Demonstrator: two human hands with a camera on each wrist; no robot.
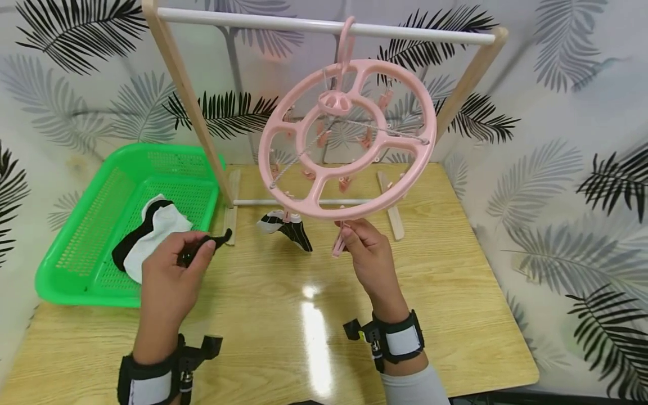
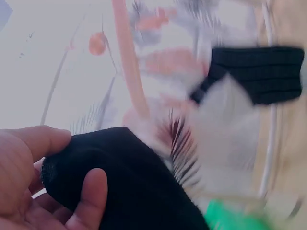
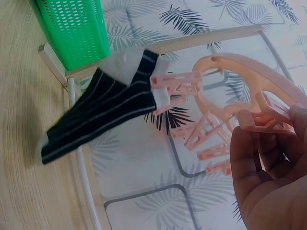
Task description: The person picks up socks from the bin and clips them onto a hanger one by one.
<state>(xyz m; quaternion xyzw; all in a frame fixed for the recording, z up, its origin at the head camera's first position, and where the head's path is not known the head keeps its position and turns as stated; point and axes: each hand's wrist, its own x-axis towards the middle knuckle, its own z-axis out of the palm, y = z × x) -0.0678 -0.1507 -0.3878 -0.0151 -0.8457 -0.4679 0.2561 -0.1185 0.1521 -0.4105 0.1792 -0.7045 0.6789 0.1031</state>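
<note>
My left hand (image 1: 169,278) pinches a black sock (image 2: 127,179) between thumb and fingers, beside the green basket. In my right hand (image 1: 372,259) is a pink clothespin (image 3: 271,120), held under the front rim of a round pink drying hanger (image 1: 349,213). A black-and-white striped sock (image 3: 105,98) dangles from another pin on that hanger, left of my right hand. In the left wrist view the black sock's far end runs out of the picture.
The hanger hooks over a white bar (image 1: 283,21) on a wooden stand (image 1: 184,90). At the left, a green basket (image 1: 48,275) contains white and black socks (image 1: 162,228). More pink pins (image 1: 345,184) hang round the ring, above a wooden table (image 1: 445,315).
</note>
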